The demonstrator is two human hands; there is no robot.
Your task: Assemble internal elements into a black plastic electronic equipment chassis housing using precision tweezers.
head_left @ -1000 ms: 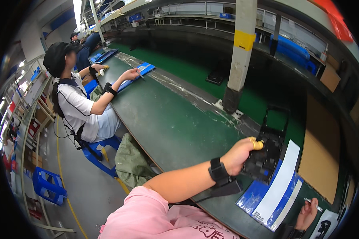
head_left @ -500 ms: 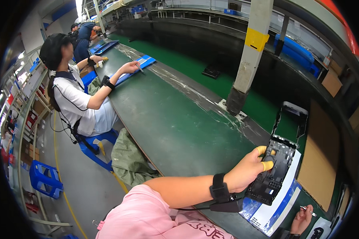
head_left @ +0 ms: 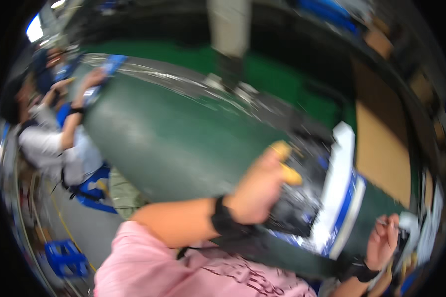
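While motion blur softens most outlines in the head view, the arrangement about the blue-and-white sheet (head_left: 344, 208), which serves as the landmark, remains legible. Immediately left of this sheet, and overlapping its edge in the view, lies the black plastic housing (head_left: 302, 198); whether the two touch cannot be told. The left hand (head_left: 257, 190), left of the sheet, is closed on the housing, its yellow finger cots (head_left: 291, 175) pressed against the dark surface; a black wristband (head_left: 225, 218) encircles the wrist. To the right of the sheet's lower end, the right hand (head_left: 381, 242) holds its fingertips pinched together on a slim, light-coloured tool (head_left: 382, 222), whose exact form is too blurred to tell. Beyond the sheet, toward the upper right, a brown cardboard panel (head_left: 384, 148) lies partly in shadow. The dark green bench top (head_left: 168, 133) extends from the sheet toward the upper left, with a pale post (head_left: 229, 29) rising along its far side. Well apart from the sheet, at the far left, a co-worker in a white top (head_left: 42, 143) sits at the bench, and a blue stool (head_left: 67, 257) stands on the floor at the lower left.
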